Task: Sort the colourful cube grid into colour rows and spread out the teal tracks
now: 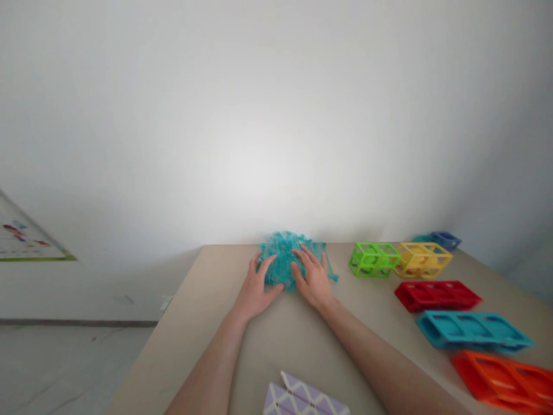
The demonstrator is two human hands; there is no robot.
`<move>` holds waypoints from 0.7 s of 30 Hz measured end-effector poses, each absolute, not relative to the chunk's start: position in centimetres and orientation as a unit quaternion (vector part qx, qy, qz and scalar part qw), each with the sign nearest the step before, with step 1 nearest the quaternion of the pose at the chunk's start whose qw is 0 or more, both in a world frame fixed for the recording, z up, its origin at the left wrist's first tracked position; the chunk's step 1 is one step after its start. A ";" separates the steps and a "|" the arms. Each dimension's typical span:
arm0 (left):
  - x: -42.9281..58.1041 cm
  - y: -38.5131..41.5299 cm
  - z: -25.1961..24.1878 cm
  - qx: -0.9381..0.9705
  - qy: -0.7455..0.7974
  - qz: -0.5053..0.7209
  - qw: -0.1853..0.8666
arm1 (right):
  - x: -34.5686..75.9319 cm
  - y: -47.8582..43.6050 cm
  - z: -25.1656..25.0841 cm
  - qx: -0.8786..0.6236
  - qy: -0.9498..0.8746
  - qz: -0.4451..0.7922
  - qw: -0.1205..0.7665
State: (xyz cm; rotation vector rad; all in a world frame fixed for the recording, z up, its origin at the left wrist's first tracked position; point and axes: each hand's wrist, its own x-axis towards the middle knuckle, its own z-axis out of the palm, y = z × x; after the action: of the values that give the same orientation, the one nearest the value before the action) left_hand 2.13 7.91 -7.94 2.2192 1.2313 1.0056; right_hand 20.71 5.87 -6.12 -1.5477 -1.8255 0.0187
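Nearest me is one purple and white toy (pixel 305 399), cut off at the bottom. To my right sit three long frames, one orange (pixel 484 377), one blue (pixel 470 328) and one red (pixel 436 295). Past them are my two hands. My left hand (pixel 254 291) and right hand (pixel 314 282) both have their fingers spread apart, touching one see-through teal bag (pixel 284 264). The bag lies between my hands and just ahead of them, near the wall (pixel 268 144). Off to its right stand one green block (pixel 374 259) and one yellow block (pixel 421 259). One dark blue block (pixel 447 241) is farthest, in the corner.
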 end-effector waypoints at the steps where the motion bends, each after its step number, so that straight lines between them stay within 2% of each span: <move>1: 2.1 7.9 -8.0 0.793 0.446 0.362 0.202 | 20.8 5.9 -6.3 -0.608 -0.704 0.007 0.367; 9: 2.1 8.2 -8.4 0.786 0.446 0.382 0.194 | 21.1 6.3 -6.9 -0.615 -0.674 -0.097 0.397; 21: 1.8 8.2 -8.2 0.777 0.450 0.395 0.194 | 21.4 6.4 -7.0 -0.625 -0.661 -0.105 0.403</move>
State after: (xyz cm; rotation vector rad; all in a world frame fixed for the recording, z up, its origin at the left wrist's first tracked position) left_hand 1.77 8.16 -8.23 2.1792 1.2608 1.1081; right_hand 21.42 6.40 -6.96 -1.5790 -1.6690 -0.2643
